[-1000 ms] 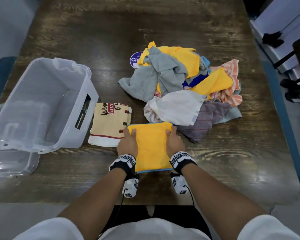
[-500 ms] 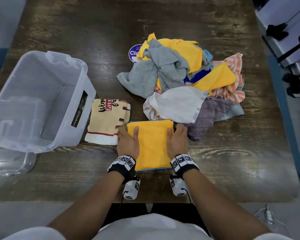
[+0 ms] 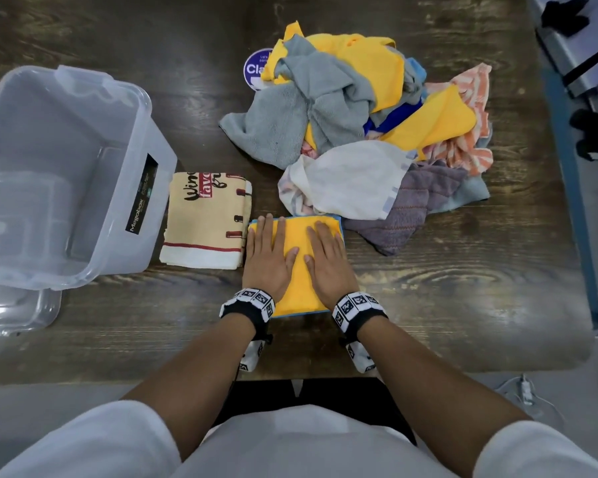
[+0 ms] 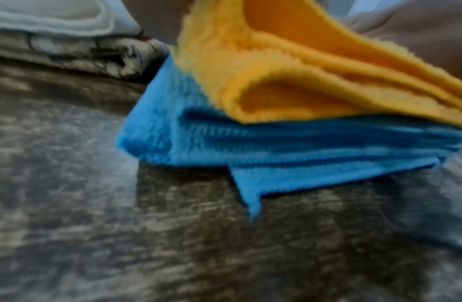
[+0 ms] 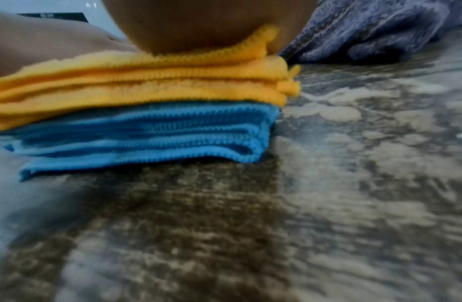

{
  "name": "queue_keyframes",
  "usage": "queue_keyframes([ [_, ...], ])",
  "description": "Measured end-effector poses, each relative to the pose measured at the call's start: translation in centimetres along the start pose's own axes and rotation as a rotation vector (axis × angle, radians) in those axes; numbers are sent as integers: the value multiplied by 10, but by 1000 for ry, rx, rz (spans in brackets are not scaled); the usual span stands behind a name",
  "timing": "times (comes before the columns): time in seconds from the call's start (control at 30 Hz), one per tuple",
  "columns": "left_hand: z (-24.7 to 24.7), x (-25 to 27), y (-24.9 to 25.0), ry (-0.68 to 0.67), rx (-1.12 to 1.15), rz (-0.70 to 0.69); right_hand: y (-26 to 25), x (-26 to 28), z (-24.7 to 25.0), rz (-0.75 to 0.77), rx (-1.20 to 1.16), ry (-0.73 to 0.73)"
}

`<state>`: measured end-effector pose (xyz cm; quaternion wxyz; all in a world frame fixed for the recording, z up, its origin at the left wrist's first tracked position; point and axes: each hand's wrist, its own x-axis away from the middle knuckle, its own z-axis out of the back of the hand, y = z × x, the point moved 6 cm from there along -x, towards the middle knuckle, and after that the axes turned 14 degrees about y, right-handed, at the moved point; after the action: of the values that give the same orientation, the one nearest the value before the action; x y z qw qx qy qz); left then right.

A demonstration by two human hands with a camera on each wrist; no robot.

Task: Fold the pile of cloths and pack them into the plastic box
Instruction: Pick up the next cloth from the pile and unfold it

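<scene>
At the near edge of the table, a folded yellow cloth lies squarely on top of a folded blue cloth; the wrist views show the two as a neat layered stack. Half a second ago the hands sat at the cloth's two sides, fingers along its edges. Now both have come inward onto its top. The left hand lies flat on the left half and the right hand on the right half, fingers straight and pointing away from the body, thumbs nearly meeting in the middle. Neither hand grips anything; they press down with open palms.

This looks like the smoothing press that finishes a fold, so the yellow cloth is probably done and ready to be moved. A folded cream cloth with printed lettering lies just to its left, touching or nearly so, and beyond that stands the clear plastic box, which appears to hold no cloths yet. The loose pile of grey, yellow, white, purple and striped cloths sits behind and to the right, its white cloth overlapping the stack's far edge. Most of the folding, and all of the packing, seems still ahead.
</scene>
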<state>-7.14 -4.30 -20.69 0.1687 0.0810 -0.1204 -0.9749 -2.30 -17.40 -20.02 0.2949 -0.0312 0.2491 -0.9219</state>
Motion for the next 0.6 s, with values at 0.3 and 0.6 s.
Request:
queue_keyframes([
  [0.3, -7, -3, 1, -39, -31, 1, 1, -2, -9, -8, 80, 41],
  [0.6, 31, -64, -11, -193, 35, 95, -20, -24, 4, -14, 209, -15],
])
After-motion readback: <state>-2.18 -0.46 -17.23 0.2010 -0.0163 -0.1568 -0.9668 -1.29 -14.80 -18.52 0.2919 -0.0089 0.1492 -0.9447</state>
